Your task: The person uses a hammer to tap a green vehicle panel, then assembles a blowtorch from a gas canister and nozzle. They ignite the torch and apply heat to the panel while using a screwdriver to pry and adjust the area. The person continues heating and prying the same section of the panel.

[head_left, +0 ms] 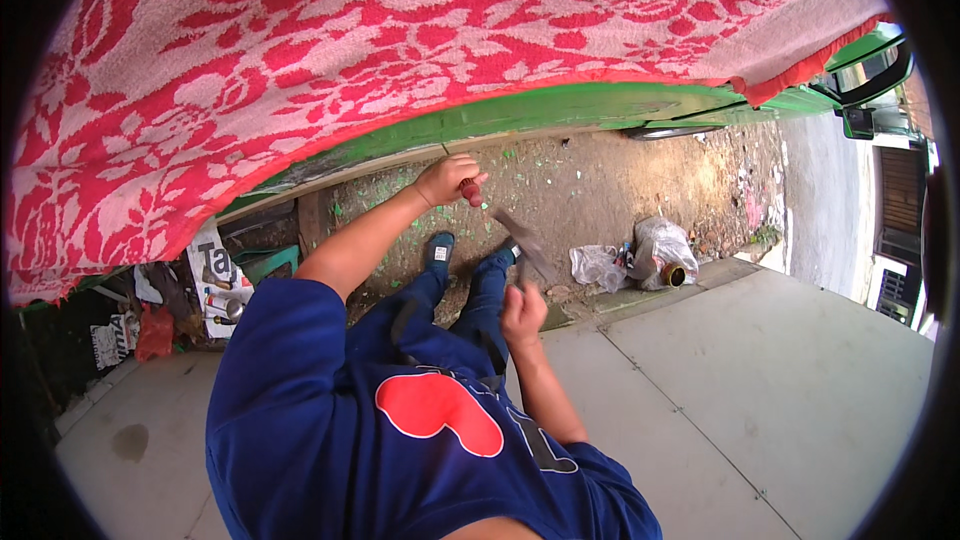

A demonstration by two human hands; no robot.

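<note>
As seen in the head view, noted a left hand [448, 181] at the upper middle of the frame, curled tightly round a red handle [471, 192] near the lower edge of a green panel [560, 115]. Cannot make out the far end of the held tool behind the fingers, nor confirm contact with the panel.

Noted also a right hand [524, 314] just below the centre of the frame, fist wrapped round the grip of a hammer [525, 243]. Observed the hammer blurred, between the two hands in the frame, with one end near the red handle. Cannot judge the gap in depth.

Judged as striking work on the held tool. For a sound result, hold the red handle steady and in line with the blow, with thumb and fingers well back from the exposed end. Look at that end, not at the hammer; strike squarely, with short, controlled swings. Guard against a glancing hit on the knuckles. Set both shoes [438, 250], at mid-frame, clear of any dropped tool. Fold back the red-and-pink blanket [330, 50], across the upper frame, if in the way of a clear sight of the panel edge.
</note>
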